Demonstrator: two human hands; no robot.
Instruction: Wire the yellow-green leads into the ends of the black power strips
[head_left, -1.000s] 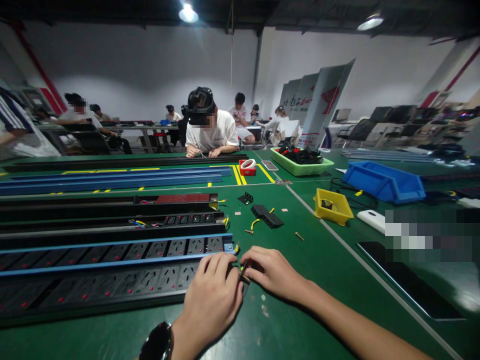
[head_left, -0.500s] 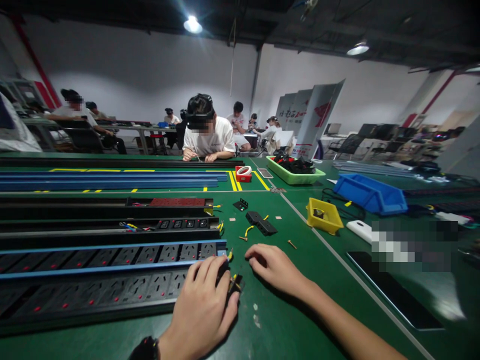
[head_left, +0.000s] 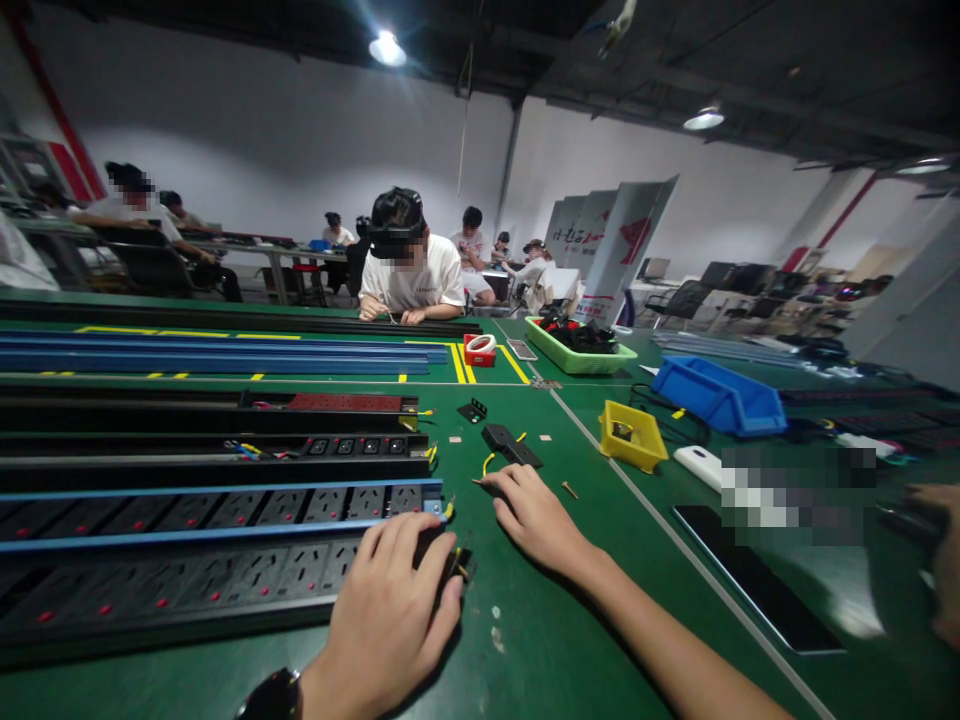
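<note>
My left hand (head_left: 394, 600) is wrapped over the right end of the nearest black socket strip (head_left: 161, 590), fingers on top and thumb at the near side. A small black end piece with a yellow wire (head_left: 463, 565) shows just past the fingers; the rest of that end is hidden. My right hand (head_left: 536, 515) reaches forward over the table. Its fingertips touch a small brass-coloured screw (head_left: 477, 481), with the thumb apart. Just beyond lies a black end piece (head_left: 512, 446) with yellow wires. A second screw (head_left: 570, 491) lies to the right of the hand.
Behind the nearest strip lie a blue-edged socket strip (head_left: 225, 508) and black channels (head_left: 187, 455). A yellow bin (head_left: 632, 436), blue bin (head_left: 720, 396), green tray (head_left: 581, 348) and dark phone-like slab (head_left: 757, 580) stand to the right. A co-worker (head_left: 412, 270) leans on the far edge.
My right hand has moved forward and slightly left, its fingertips coming to the screw. My left hand stays on the strip end. The view has turned slightly right.
</note>
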